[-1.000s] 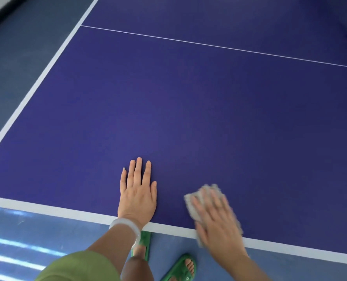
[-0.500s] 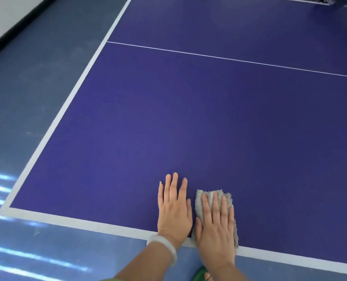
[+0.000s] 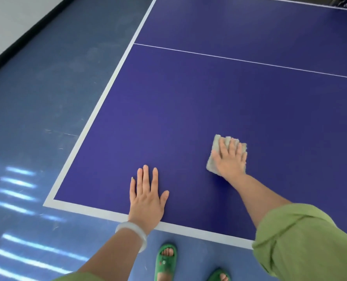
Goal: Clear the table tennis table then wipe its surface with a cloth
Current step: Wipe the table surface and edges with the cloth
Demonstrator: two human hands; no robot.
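Fuzzy grey cloth (image 3: 215, 148) under straight-fingered right hand (image 3: 230, 162); left hand (image 3: 147, 201) flat on table (image 3: 209, 98)

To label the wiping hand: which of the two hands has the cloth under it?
The right hand, spread flat on the grey cloth; the left hand, with the white bangle, rests bare on the table.

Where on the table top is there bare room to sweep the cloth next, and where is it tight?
Bare table runs from the cloth under the right hand up to the thin white line and left to the white side border. The near corner beside the left hand is free too. Tightest: the strip between the hands.
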